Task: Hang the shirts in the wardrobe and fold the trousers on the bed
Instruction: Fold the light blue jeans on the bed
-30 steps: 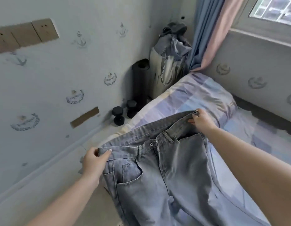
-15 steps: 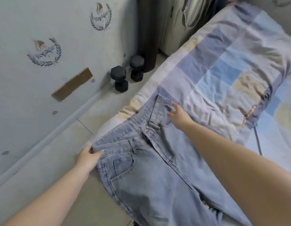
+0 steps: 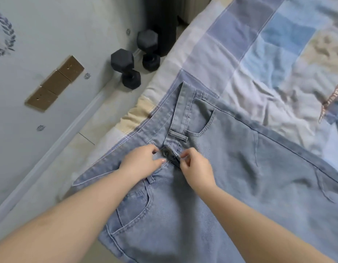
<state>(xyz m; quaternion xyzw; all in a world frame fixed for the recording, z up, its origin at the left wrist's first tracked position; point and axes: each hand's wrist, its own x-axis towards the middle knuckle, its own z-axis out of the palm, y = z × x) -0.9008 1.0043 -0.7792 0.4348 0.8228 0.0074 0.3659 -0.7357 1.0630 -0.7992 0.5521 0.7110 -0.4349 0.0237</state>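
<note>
Light blue jeans (image 3: 230, 168) spread front-up on the bed (image 3: 278, 44), waistband toward the bed's edge, fly undone and waistband ends parted, one flap folded outward. Metal button (image 3: 166, 153) exposed at the waist between both hands. Left hand (image 3: 143, 162) pinching the waistband denim right beside the button, thumb on top, fingers curled under. Right hand (image 3: 197, 166) pinching the opposite edge of the fly, fingertips pressed together on the cloth. Forearms reaching in from below over the front pockets. Patchwork bedspread in blue, lilac and beige squares, wrinkled beyond the jeans. Two black hex dumbbells (image 3: 133, 59) on the floor beside the bed, near a pale wall with brown rectangular plates (image 3: 54, 83).
</note>
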